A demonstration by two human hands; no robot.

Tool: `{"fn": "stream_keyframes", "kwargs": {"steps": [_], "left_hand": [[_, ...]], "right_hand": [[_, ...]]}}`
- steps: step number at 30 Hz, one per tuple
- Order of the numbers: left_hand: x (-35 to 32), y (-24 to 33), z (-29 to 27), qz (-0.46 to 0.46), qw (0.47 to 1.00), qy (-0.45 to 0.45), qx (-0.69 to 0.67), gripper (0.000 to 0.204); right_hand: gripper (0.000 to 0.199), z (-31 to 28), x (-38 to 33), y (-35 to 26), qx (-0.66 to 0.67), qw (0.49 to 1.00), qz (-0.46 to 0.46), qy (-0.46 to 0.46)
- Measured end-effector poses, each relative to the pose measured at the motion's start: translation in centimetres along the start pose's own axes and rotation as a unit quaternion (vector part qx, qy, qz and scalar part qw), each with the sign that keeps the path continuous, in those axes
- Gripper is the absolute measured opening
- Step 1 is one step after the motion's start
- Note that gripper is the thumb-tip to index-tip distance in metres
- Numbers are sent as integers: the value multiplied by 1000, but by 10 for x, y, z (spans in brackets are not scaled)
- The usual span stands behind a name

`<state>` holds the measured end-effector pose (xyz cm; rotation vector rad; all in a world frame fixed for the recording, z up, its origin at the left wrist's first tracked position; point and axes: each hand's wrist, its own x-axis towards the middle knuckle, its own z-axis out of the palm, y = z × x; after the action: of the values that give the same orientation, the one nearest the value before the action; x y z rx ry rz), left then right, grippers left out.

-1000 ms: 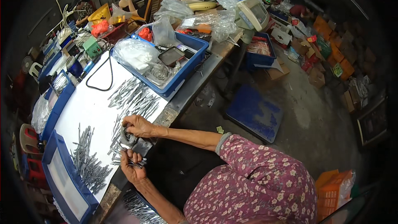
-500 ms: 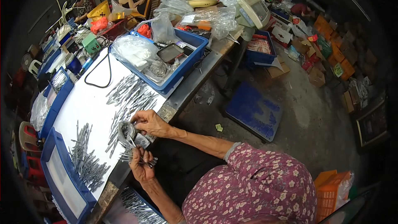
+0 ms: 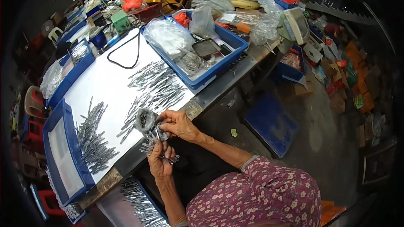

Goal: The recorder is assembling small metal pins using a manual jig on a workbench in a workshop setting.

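Left hand (image 3: 160, 159): fingers curled closed, gripping a bunch of rods (image 3: 148, 146). Rods fan out at slightly different angles; some ends project on both sides of the fist. Position: just off the near edge of the table (image 3: 193, 110), below the bag.

Right hand (image 3: 181, 125): thumb and fingertips drawn together in a pinch, directly above the left fist. Item in the pinch too small to identify. A slim bright piece shows between the two hands; cannot tell whether it belongs to the bunch.

Bag (image 3: 140, 119): clear, mouth open, dark small parts inside; stands at the table edge, just left of the right fingertips.

On the white sheet (image 3: 105, 82): middle pile (image 3: 158, 86) of rods, loosely spread, beyond the bag; left pile (image 3: 94, 141), denser, beside the blue tray (image 3: 87, 185). Cable (image 3: 139, 46) lies in a loop farther back.

Blue bin (image 3: 219, 68), right of the cable, holds plastic bags and a small dark dish. More rods, the lower batch (image 3: 141, 204), lie below table level.
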<state>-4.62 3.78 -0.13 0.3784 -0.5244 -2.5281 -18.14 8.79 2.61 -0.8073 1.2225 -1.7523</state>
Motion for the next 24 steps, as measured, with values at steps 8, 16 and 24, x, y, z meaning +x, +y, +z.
{"fn": "stream_keyframes", "kwargs": {"steps": [8,16,24], "left_hand": [[1,-5,4,-29,999,-33,-5,26],[-3,-7,3,-39,999,-25,5,28],[-7,-8,2,-17,999,-23,15,26]], "right_hand": [[17,0,0,6,-38,999,-13,7],[18,0,-1,8,-64,997,-22,23],[18,7,-4,4,-72,997,-33,24]]}}
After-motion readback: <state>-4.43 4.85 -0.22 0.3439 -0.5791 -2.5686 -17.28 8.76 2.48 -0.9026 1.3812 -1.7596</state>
